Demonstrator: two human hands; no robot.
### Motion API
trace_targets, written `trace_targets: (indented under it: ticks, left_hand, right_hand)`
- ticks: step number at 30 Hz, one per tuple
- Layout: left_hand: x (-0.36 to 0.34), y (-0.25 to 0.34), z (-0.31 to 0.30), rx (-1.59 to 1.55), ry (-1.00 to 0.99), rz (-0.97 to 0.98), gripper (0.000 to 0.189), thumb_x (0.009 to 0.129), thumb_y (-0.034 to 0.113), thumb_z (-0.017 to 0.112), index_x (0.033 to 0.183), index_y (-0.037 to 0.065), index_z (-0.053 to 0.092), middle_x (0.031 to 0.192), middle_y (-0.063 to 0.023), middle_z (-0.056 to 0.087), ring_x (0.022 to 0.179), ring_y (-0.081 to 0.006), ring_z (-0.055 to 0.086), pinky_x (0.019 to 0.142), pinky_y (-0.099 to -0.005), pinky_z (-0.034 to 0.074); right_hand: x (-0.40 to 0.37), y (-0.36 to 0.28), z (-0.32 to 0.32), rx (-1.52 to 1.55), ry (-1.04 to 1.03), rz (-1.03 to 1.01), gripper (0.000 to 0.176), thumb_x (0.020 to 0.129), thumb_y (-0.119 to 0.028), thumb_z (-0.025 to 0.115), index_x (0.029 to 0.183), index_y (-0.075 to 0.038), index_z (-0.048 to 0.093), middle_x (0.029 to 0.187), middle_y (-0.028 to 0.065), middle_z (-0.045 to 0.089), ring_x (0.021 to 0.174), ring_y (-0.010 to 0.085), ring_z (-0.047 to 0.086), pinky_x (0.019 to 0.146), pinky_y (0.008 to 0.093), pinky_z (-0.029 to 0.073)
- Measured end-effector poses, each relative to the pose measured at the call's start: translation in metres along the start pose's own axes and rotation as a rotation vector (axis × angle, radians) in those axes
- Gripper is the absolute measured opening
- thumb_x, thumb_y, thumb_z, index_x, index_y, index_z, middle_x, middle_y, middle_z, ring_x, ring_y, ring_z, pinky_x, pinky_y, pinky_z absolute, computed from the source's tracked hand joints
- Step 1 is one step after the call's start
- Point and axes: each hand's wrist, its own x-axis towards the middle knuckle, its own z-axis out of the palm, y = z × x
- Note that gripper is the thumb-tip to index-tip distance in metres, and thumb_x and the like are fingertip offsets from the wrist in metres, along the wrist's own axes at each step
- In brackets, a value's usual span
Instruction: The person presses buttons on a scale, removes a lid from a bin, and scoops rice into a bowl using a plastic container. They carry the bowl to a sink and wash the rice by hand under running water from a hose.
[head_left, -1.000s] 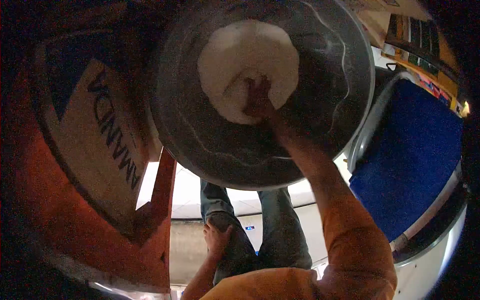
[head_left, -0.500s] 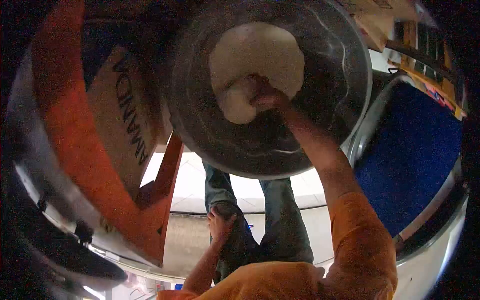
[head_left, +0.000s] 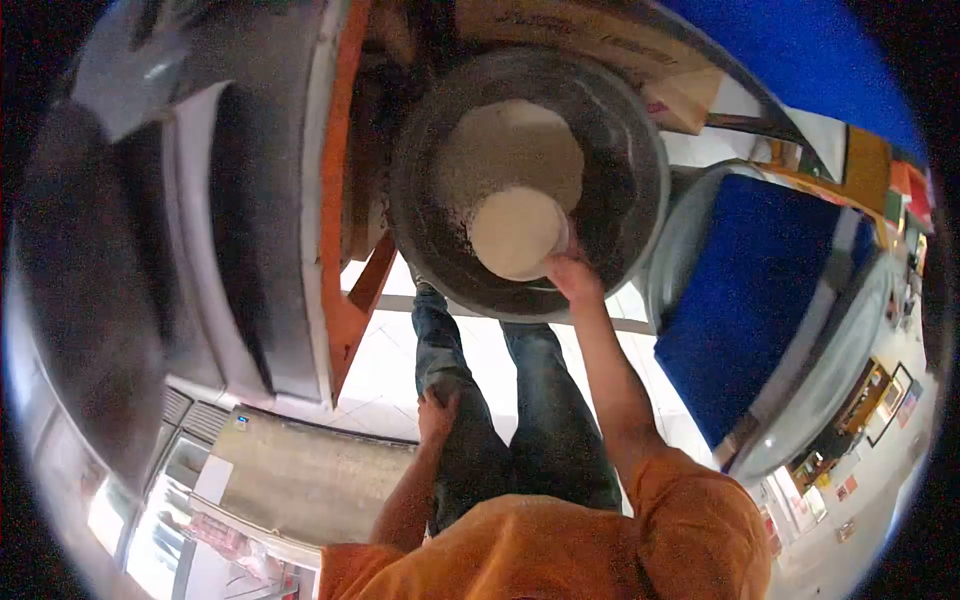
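- Head view, right hand: the right hand [head_left: 574, 274] is closed at the edge of a round container [head_left: 515, 233], gripping it from the side nearest the right forearm; some of the fingers are hidden from sight.
- Head view, container: it is round and shows a pale, fairly smooth fill that reaches its edge. It is located within the outline of a large dark tub [head_left: 654, 205], towards the side nearest the person. Whether its underside touches the tub cannot be determined.
- Head view, tub contents: a loose, pale, grainy material [head_left: 520, 140] lies in the tub, beyond the container, and appears duller than the fill. Scattered grains are noted along its left margin.
- Head view, left hand: the left hand [head_left: 438, 408] rests on the left knee of the jeans [head_left: 467, 430], away from the tub, its fingers loosely spread over the cloth. No object is seen in it.
- Head view, person: an orange shirt [head_left: 540, 550] is worn; both legs extend towards the near side of the tub, above a pale tiled floor [head_left: 388, 345].
- Head view, surroundings: an orange upright panel [head_left: 343, 300] stands to the left of the tub, a blue cover [head_left: 745, 290] lies to the right, and a cardboard box [head_left: 685, 95] with printing is beyond it.
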Motion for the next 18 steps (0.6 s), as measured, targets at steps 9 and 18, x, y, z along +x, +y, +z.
trace_targets:
  ticks: [9,18]
  left_hand:
    - [-0.099,-0.035,-0.120,-0.825,0.031,0.202,0.037,0.101,0.028,0.054,0.131,0.007,0.054,0.109,-0.0062,0.068,0.097,-0.0144,0.063,0.075,-0.0271,0.047]
    - [-0.181,-0.051,-0.164,-1.160,0.292,0.122,0.043,0.100,0.041,0.054,0.130,0.010,0.056,0.114,-0.0068,0.068,0.100,-0.0172,0.065,0.077,-0.0323,0.050]
  right_hand:
    - [-0.097,-0.100,0.101,0.109,0.067,-0.038,0.077,0.072,0.001,0.056,0.145,-0.015,0.036,0.139,0.0141,0.049,0.129,0.0398,0.050,0.096,0.0660,0.049]
    - [-0.204,-0.216,0.215,-0.165,-0.112,-0.146,0.092,0.069,-0.004,0.060,0.150,-0.020,0.019,0.146,0.0154,0.034,0.131,0.0436,0.043,0.091,0.0647,0.052]
